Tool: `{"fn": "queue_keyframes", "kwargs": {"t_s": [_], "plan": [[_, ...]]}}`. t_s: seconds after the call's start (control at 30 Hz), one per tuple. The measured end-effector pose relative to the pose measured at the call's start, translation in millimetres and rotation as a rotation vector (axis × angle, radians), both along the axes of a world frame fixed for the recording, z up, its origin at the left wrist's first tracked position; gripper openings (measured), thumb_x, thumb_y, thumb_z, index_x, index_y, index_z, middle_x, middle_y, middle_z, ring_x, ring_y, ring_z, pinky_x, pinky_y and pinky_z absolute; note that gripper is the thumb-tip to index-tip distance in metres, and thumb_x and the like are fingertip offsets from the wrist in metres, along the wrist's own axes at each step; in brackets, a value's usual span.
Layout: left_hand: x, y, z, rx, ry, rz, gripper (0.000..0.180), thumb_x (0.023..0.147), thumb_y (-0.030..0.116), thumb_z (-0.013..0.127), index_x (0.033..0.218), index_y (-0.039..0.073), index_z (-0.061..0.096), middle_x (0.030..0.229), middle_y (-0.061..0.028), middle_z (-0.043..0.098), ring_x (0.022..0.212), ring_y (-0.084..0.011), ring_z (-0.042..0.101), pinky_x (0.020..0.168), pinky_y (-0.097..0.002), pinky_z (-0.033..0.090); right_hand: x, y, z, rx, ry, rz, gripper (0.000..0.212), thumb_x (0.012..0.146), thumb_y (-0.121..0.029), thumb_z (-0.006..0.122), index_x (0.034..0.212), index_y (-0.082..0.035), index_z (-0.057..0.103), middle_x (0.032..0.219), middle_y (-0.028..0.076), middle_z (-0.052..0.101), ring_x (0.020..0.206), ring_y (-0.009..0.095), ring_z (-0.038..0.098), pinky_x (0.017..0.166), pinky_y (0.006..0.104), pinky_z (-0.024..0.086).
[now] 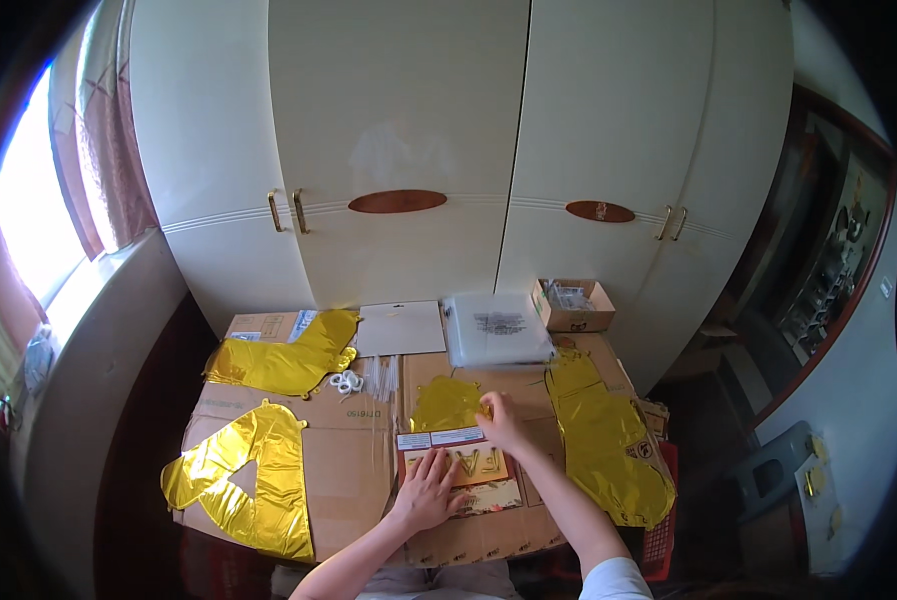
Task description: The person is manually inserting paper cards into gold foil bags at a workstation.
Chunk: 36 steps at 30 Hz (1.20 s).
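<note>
My left hand point(431, 490) lies flat with its fingers spread on a printed card packet point(489, 465) in red, orange and cream, near the front of the cardboard. My right hand point(503, 420) is closed in a pinch at the right edge of a folded gold foil balloon point(445, 402), just beyond the packet. Exactly how the foil sits between those fingertips is partly hidden. A flat triangular foil balloon point(279, 470) with a hole in it rests to the left. Behind it is a bent foil balloon point(289, 362); another long one point(609, 440) lies at the right.
White ribbon rolls point(347, 382) and clear straws point(382, 378) sit mid-table. Along the back are a pale card sheet point(402, 330), a stack of clear plastic bags point(499, 332) and a small open box point(575, 305). Cream wardrobe doors point(399, 120) rise behind the cardboard-covered table point(354, 470).
</note>
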<state>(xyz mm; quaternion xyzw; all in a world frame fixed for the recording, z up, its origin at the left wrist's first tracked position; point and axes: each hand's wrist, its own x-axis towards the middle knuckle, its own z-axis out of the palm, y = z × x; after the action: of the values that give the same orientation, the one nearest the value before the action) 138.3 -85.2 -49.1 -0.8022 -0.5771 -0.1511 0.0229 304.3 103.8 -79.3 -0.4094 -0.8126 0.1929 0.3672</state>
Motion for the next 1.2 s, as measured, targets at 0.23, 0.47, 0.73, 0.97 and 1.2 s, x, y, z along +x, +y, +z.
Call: {"fn": "queue_keyframes", "kwargs": {"t_s": [0.23, 0.47, 0.73, 0.97, 1.2], "plan": [[-3.5, -2.0, -3.9, -0.005, 0.018, 0.02, 0.07, 0.094, 0.054, 0.044, 0.143, 0.005, 0.043, 0.148, -0.0253, 0.037, 0.14, -0.0399, 0.031, 0.114, -0.0499, 0.025, -29.4, 45.3, 34.4, -0.648, 0.04, -0.118, 0.061, 0.074, -0.023, 0.079, 0.119, -0.006, 0.041, 0.114, 0.018, 0.052, 0.094, 0.029, 0.059, 0.082, 0.041, 0.05], [-0.3, -1.1, -1.1, -0.02, 0.025, 0.015, 0.072, 0.094, 0.056, 0.042, 0.144, 0.004, 0.041, 0.149, -0.0251, 0.035, 0.141, -0.0396, 0.03, 0.114, -0.0498, 0.025, -26.0, 67.7, 25.0, -0.877, -0.004, 0.005, 0.051, 0.078, -0.015, 0.078, 0.12, 0.001, 0.055, 0.102, 0.012, 0.065, 0.079, 0.016, 0.064, 0.067, 0.0317, 0.052], [-3.4, -4.1, 0.2, 0.001, 0.011, 0.01, 0.057, 0.096, 0.055, 0.042, 0.146, 0.027, 0.043, 0.147, -0.0272, 0.036, 0.14, -0.0422, 0.031, 0.114, -0.0514, 0.024, -34.5, 55.8, 43.9, -0.847, 0.002, 0.118, 0.032, 0.081, -0.013, 0.074, 0.106, 0.003, 0.065, 0.097, 0.01, 0.069, 0.086, 0.017, 0.064, 0.078, 0.031, 0.051], [0.2, -1.8, 2.9, 0.016, 0.011, -0.012, 0.056, 0.095, 0.055, 0.043, 0.146, 0.031, 0.042, 0.147, -0.0268, 0.036, 0.138, -0.0422, 0.032, 0.113, -0.0519, 0.024, -14.6, 36.8, 60.8, -0.801, 0.247, 0.244, 0.066, 0.076, -0.01, 0.078, 0.132, 0.004, 0.045, 0.109, 0.013, 0.065, 0.098, 0.019, 0.062, 0.086, 0.0316, 0.05], [-0.8, 0.2, -0.1, 0.05, 0.009, -0.02, 0.056, 0.094, 0.056, 0.047, 0.144, 0.032, 0.045, 0.146, -0.0266, 0.038, 0.137, -0.0417, 0.034, 0.112, -0.0509, 0.026, -9.4, 36.7, 53.4, -0.596, -0.153, 0.142, 0.083, 0.07, -0.006, 0.082, 0.139, 0.005, 0.038, 0.101, 0.014, 0.065, 0.091, 0.017, 0.062, 0.078, 0.0311, 0.05]]}}
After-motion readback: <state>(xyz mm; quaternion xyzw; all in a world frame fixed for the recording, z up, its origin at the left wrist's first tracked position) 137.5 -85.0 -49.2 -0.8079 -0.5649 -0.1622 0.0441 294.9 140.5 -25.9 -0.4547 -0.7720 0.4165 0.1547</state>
